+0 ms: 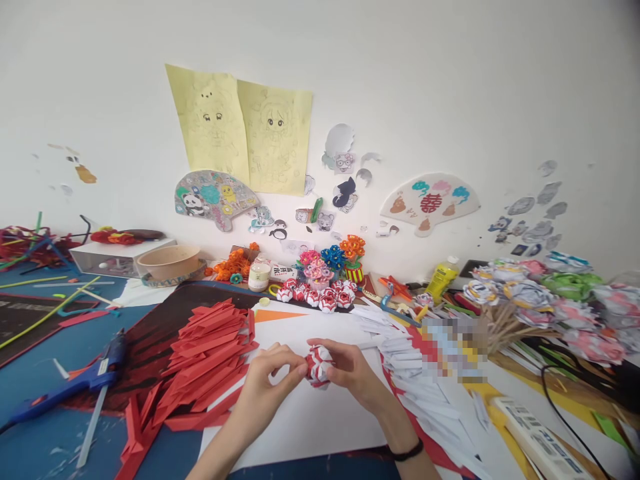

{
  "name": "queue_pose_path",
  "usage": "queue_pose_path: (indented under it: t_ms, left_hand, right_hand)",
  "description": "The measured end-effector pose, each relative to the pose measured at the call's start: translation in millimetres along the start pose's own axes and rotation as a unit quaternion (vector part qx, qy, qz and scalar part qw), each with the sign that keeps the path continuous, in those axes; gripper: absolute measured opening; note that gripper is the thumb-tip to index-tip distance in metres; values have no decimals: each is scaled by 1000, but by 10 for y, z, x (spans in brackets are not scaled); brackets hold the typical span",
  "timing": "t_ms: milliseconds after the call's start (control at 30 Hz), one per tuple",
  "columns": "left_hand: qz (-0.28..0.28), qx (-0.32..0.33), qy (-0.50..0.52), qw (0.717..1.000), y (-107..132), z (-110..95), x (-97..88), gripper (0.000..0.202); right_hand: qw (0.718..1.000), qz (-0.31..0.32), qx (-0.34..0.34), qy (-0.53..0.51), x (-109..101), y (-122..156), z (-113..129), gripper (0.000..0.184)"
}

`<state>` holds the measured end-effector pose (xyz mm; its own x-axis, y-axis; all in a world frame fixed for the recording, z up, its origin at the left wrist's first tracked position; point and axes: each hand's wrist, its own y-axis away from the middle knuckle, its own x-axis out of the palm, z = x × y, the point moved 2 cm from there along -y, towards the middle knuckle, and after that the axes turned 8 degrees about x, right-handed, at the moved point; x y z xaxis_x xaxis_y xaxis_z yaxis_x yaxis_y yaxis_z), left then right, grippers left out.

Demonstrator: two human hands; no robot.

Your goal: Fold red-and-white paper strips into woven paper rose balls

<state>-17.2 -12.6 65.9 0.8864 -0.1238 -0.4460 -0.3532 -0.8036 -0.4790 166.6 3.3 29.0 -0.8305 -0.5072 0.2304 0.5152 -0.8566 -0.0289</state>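
Note:
A red-and-white folded paper ball (319,367) is held up between my two hands, above a sheet of white paper (320,427). My left hand (275,373) pinches its left side with thumb and forefinger. Around its right side curl the fingers and thumb of my right hand (350,373), and a dark band circles that wrist. Folded red paper strips (210,360) lie in a heap to the left of the sheet. White folded strips (420,387) are piled to its right. Several similar red-and-white balls (327,299) stand at the back.
At left a blue glue gun (103,373) rests on the table, a glue stick (93,427) near it. Behind are a tan bowl (169,260), a white jar (259,277) and a yellow bottle (443,279). Paper flowers (530,293) and a dark cable (560,417) occupy the right.

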Motion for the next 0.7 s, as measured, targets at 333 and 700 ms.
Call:
queue_pose_path:
  t_ms: [333,700]
  left_hand:
    - [-1,11,-37,999,28,5,7,26]
    - [4,0,-35,999,44,14,24,26]
  right_hand:
    - [1000,-3,-8,11,14,-7,8,51]
    - [1000,10,-5,4,26,-5,7,54]
